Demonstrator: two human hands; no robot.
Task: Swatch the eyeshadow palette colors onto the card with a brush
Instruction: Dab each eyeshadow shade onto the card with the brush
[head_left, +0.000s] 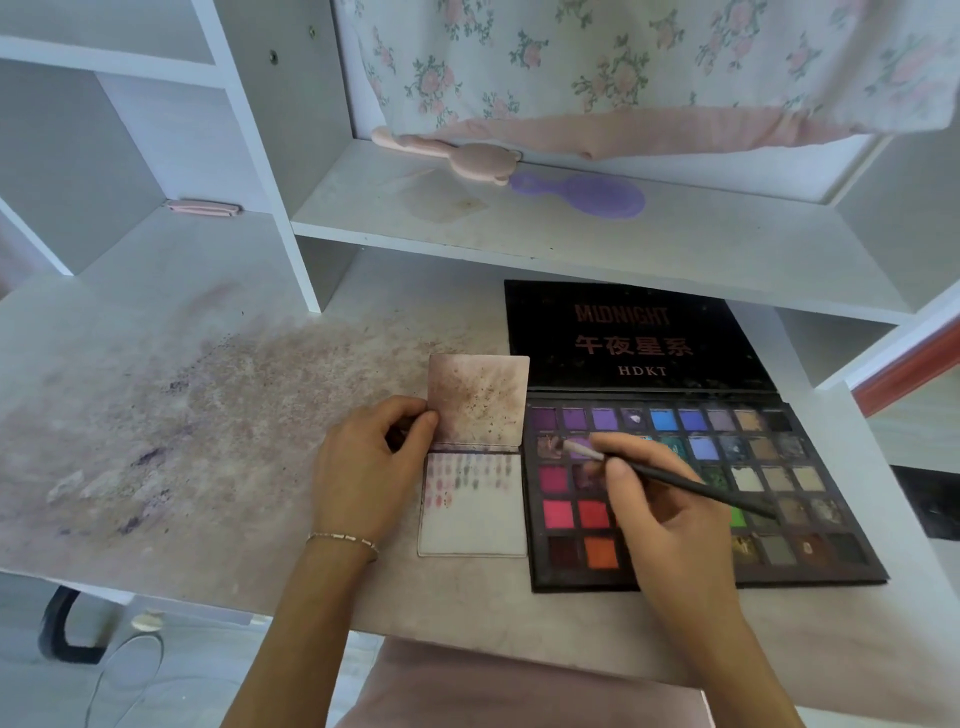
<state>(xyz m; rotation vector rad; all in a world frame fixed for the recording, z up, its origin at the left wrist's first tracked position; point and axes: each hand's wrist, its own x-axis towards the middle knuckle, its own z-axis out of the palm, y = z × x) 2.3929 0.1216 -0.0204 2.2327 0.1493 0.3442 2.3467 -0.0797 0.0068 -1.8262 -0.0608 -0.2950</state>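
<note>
- The right hand (667, 525) is closed around a thin dark brush (670, 475), pinched near the bristle end, handle trailing to the right.
- The brush tip rests on a purple pan in the second row, at the left side of the open eyeshadow palette (810, 519). This looks like the colour-loading step.
- The left hand (363, 467) is curled, thumb and fingers pinching the left edge of a stained flap (478, 400) that stands up from the far edge of the card (472, 525).
- The card lies flat on the table (182, 415), just left of the palette, nearly touching it.
- Small swatches fill the card's far part; the near part is bare.
- Likely next: a short carry left to that bare area.
- The palette's lid lies open on the far side, under a low shelf (571, 244), so room above is limited there.
- The table's near edge sits close to both wrists.
</note>
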